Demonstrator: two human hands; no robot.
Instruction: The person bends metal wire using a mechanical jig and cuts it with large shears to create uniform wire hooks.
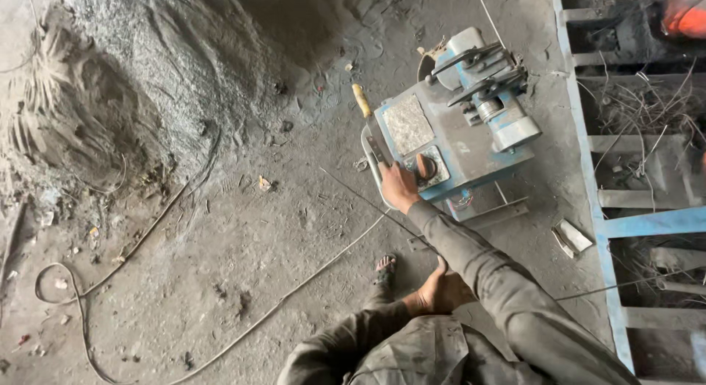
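Head view: boxy blue-grey metal machine (456,135) at 1 o'clock gripped w/ right hand (399,186) at its curved handle; left hand (440,291) rested on knee, grasping nothing. Grip best kept firm, wrist straight.

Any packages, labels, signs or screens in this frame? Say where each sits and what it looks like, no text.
No packages, signs or screens show.
Speckled grey plate: rectangular, on top of the blue-grey machine, left of centre; it may be a worn label, too blurred to tell.
Dial plate: small pale square around an orange knob, at the machine's near corner; the right hand rests beside it.
The left hand is on the person's knee.
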